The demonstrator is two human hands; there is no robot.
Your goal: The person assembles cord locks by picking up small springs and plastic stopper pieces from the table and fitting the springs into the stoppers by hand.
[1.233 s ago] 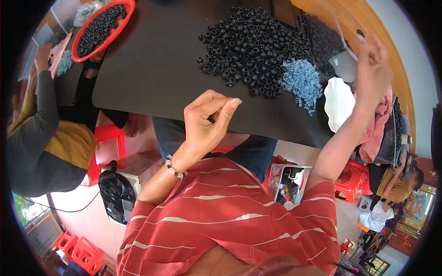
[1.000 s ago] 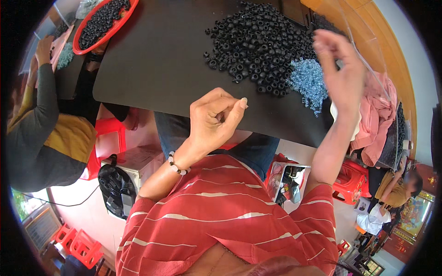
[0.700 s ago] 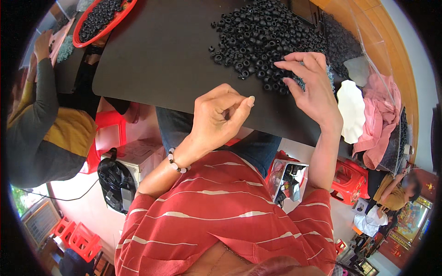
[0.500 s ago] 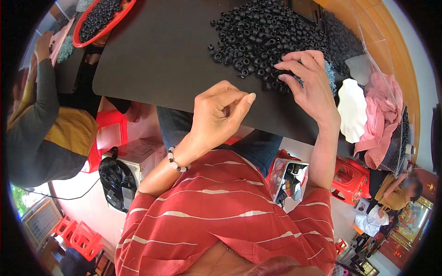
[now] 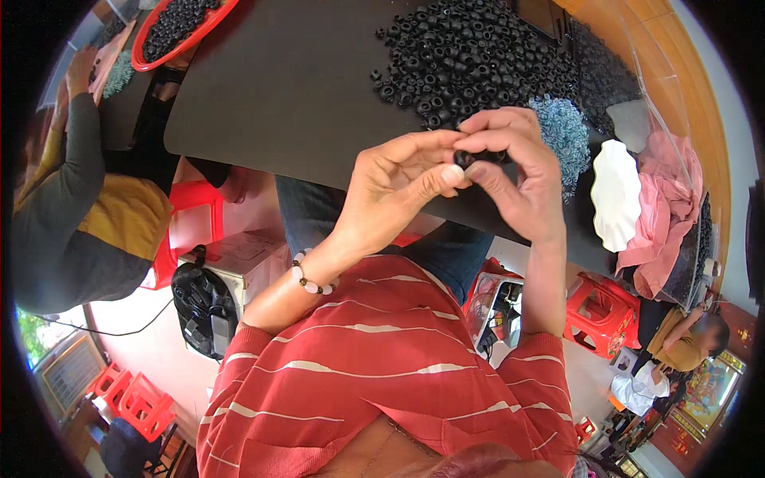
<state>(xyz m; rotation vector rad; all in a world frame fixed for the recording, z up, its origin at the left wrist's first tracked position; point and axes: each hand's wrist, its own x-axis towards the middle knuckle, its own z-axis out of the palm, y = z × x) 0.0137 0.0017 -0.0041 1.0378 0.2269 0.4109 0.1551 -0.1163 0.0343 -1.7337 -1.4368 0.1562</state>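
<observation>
My two hands meet just above the near edge of the dark table. My right hand (image 5: pixel 522 171) pinches a small black hollow piece (image 5: pixel 463 159) between thumb and fingers. Against it come the fingertips of my left hand (image 5: pixel 398 183), closed in a pinch; whatever they hold is too small or hidden to make out. Behind the hands lies a big heap of black hollow round pieces (image 5: pixel 470 64). Right beside my right hand is a pile of small bluish, see-through pieces (image 5: pixel 563 135).
A white wavy-edged dish (image 5: pixel 615 195) and a pink cloth (image 5: pixel 665 199) lie to the right. At the far left, a red tray (image 5: pixel 211 30) holds more black pieces on the dark table (image 5: pixel 271 88). Another person (image 5: pixel 88 215) sits at the left. Red stools (image 5: pixel 602 311) stand below.
My right hand has come away from the heap, toward the left, with a black piece. My left hand has moved right to meet it, uncovering more of the bluish pile.
</observation>
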